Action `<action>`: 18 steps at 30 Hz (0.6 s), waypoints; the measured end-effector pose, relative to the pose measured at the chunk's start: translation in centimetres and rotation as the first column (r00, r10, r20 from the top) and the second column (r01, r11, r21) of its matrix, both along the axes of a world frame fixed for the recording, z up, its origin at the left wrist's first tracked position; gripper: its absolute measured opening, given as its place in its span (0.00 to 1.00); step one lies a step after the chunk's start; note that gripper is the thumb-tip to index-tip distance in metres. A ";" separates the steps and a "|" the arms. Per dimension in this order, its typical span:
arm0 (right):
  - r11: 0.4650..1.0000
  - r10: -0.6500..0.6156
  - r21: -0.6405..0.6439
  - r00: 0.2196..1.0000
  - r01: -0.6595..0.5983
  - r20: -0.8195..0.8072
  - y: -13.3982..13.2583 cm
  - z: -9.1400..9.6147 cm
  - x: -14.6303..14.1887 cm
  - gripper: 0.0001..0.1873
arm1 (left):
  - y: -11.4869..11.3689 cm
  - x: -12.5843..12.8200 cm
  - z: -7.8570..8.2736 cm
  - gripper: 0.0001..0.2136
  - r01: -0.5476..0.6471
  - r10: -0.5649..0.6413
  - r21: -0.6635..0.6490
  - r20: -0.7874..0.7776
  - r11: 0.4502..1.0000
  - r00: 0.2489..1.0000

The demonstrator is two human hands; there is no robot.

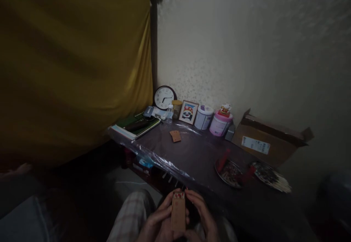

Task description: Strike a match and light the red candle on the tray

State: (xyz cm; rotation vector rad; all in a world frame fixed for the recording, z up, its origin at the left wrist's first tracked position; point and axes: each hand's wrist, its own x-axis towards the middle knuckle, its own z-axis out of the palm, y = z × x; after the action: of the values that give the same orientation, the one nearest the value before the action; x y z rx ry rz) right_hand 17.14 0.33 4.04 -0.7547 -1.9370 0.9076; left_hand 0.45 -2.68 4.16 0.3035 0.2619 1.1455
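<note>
A brown cardboard matchbox [178,212] is held over my lap at the bottom of the head view. Its inner tray is slid partly out at the far end, showing several red match heads [179,195]. My left hand [160,214] is closed around the box's left side. From the right, my right hand [201,209] grips the box, its fingertips at the open end. A tiny red spot shows by those fingertips, too small to make out. Further back on the table, a few flat brown cardboard pieces [176,136] lie together.
The plastic-covered table [197,154] holds a clock [164,97], a framed panda picture [188,112], tubs [203,117], a notebook [134,128] and a cardboard box [263,137]. At right are a plate with red candles [229,174] and a plate of thin sticks [271,178]. Another person's hand [22,169] shows at far left.
</note>
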 end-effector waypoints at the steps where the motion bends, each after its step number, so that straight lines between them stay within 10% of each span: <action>1: 1.000 0.013 -0.003 1.000 -0.013 -0.008 0.1 -0.4 0.0 0.31 | 0.1 0.0 0.0 0.16 0.000 0.000 0.006 -0.008 1.000 1.000; 18: 0.989 -0.009 0.148 1.000 0.012 -0.021 1.1 -2.8 1.0 0.22 | 0.5 0.7 -0.7 0.10 -0.032 0.034 0.025 -0.086 0.999 0.996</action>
State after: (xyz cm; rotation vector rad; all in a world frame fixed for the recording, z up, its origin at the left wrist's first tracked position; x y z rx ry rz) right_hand 18.16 1.40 1.21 -0.6657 -1.9562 0.7528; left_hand 1.15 -2.20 3.42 0.3714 0.3309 1.1703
